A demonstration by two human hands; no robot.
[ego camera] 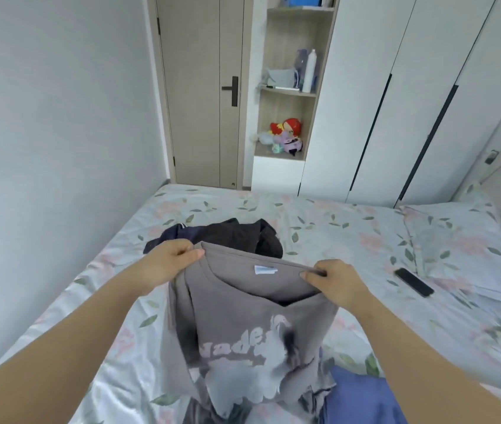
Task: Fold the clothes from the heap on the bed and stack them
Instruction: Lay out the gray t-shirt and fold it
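Head view. The grey cotton T-shirt with a pale printed front (pixel 252 332) is held up above the floral-printed bed sheet (pixel 334 228), print side toward the person.

- The left hand (pixel 175 255) pinches one shoulder edge, with thumb and curled fingers closed over the fabric.
- The right hand (pixel 334 280) pinches the opposite shoulder edge in the same way.
- The collar line runs left to right between the hands. The left end sits a little higher in the frame.
- The shirt's long axis hangs down from the collar toward the person. The hem gathers on the sheet beside a crumpled blue garment (pixel 362 396).

Both hands are equally engaged, and neither is free. The heap of dark clothes (pixel 230 237) lies directly beyond the collar and near the left hand. Judgement: laying the shirt flat calls for bare sheet to either side, not straight ahead. A black phone (pixel 414 282) lies on the sheet to the right, well apart from the shirt.
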